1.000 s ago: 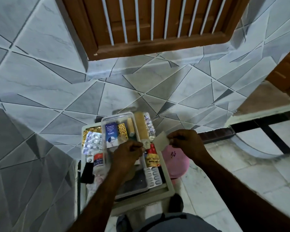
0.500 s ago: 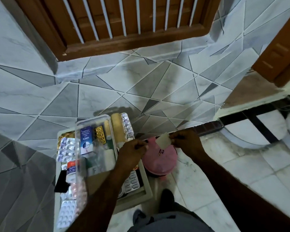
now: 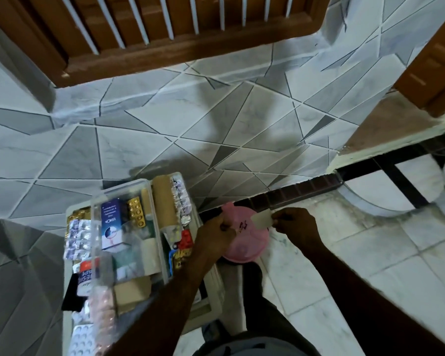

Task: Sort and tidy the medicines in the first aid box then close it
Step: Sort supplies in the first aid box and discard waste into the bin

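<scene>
the right hand (image 3: 296,227) pinches a small pale paper slip (image 3: 262,218) above the round pink plastic lid (image 3: 244,249). the left hand (image 3: 216,237) is curled shut, possibly on something hidden. the clear plastic first aid box (image 3: 129,242) lies open beside it, its near end cut off by the left forearm.

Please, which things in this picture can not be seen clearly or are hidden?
Head view only:
- Left hand: whether it pinches anything; its fingers curl away.
- Slip in the right hand: any print is too small.
- First aid box: its near part is hidden under the left forearm.
- Blister packs at the bottom edge: cut off and blurred.
- Pink container: contents are hidden by its lid.
</scene>
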